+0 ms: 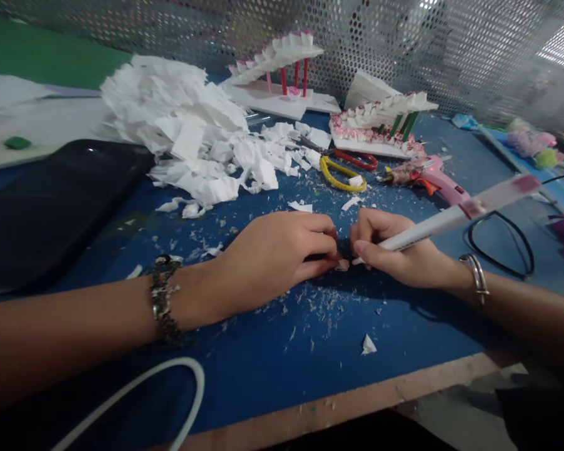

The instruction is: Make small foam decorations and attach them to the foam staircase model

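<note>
My left hand (275,254) rests knuckles-up on the blue table (282,357), its fingers curled down onto a small dark piece (344,248) that is mostly hidden between my two hands. My right hand (397,250) is closed around a long white stick-like tool with a pink far end (455,216), its near tip pressed beside that dark piece. Both hands touch at the fingertips. A dark bracelet circles my left wrist and a metal bangle my right.
A heap of white foam scraps (192,131) lies behind my hands. Scissors (345,169), a pink glue gun (432,178) and two white foam jaw models (380,125) stand farther back. A black flat object (51,200) lies left, a black cable (498,241) right, a white cord (169,382) near.
</note>
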Available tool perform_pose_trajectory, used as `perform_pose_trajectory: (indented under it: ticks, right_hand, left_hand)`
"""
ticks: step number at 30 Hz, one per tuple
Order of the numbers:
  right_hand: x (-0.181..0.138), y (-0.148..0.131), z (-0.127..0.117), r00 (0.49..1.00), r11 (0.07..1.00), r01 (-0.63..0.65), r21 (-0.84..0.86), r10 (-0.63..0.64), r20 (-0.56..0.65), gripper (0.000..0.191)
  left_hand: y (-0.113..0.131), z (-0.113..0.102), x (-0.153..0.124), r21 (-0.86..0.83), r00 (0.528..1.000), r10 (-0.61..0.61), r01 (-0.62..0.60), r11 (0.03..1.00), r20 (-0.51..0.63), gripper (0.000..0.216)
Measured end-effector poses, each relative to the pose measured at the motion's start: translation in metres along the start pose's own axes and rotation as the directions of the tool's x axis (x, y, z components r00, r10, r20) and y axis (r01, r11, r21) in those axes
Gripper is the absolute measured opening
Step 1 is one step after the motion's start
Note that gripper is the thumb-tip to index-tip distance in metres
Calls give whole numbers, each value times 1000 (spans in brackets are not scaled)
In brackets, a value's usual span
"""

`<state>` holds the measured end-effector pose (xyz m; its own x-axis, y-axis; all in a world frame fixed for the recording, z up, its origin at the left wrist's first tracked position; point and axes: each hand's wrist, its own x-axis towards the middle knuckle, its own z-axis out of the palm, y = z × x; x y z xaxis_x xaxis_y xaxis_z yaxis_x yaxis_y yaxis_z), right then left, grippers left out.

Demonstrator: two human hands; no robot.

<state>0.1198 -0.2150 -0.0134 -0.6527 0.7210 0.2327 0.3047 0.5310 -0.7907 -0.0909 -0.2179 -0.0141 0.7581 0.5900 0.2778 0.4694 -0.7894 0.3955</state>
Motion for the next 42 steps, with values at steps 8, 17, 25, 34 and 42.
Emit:
perform_pose_trajectory:
  ticks: [8, 17, 25, 34, 42]
  right_hand:
    - [0, 0, 1, 1000, 1000, -8, 20, 8, -3, 21]
    - [0, 2, 0, 1000, 999, -14, 42, 14, 1, 22]
    - [2, 0, 1, 1000, 998, -16, 67, 15, 21, 23]
    - [1, 3, 1, 1000, 997, -9, 71, 10, -7, 24]
    - [0, 2, 1, 1000, 996, -3, 86, 2, 10, 24]
  left_hand:
    - [0, 1, 0, -6, 1000, 5, -5, 1000, -8, 12]
    - [-1, 1, -1, -12, 1000, 11, -11, 1000, -9, 15]
    - [-2, 3, -1, -4, 999, 33, -33, 999, -29, 15]
    - [-3, 3, 0, -19, 1000, 28, -28, 999, -14, 14]
    - [-2, 3, 0, -6, 999, 37, -37, 999, -22, 13]
